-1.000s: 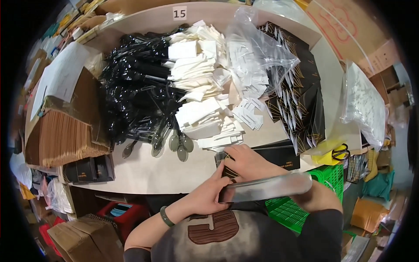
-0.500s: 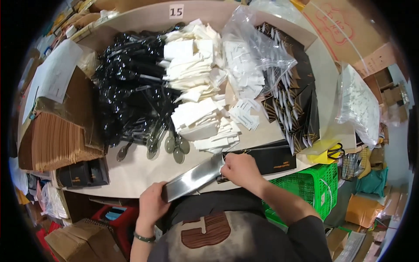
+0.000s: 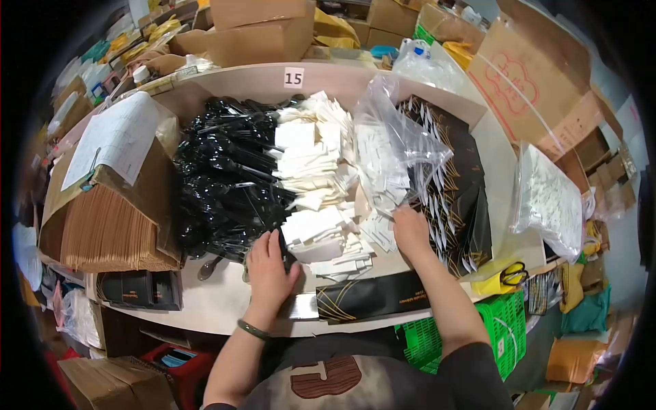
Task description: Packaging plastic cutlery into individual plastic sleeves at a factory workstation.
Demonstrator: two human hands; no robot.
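Note:
My left hand (image 3: 270, 273) reaches over the near edge of a pile of wrapped black spoons (image 3: 229, 160), fingers stretched out and thumb apart, with a dark piece beside the thumb. My right hand (image 3: 413, 236) has its fingers closed at the small white packets (image 3: 379, 229) beside a clear plastic bag (image 3: 383, 147); what is in the fingertips is hidden. In front of me lies a long black printed sleeve (image 3: 372, 298), with a shiny metal strip (image 3: 303, 307) showing at its left end. White folded napkins (image 3: 311, 174) fill the middle.
Black sleeves (image 3: 471, 198) with white-edged pieces stand fanned at the right. A carton of brown card (image 3: 113, 232) is at the left, near dark boxes (image 3: 137, 289). Yellow-wrapped scissors (image 3: 512, 275) lie at the right edge, above a green crate (image 3: 502, 335).
My left hand has let go of the metal strip and moved up to the spoons. My right hand has left the black sleeve for the white packets. The view has tilted upward.

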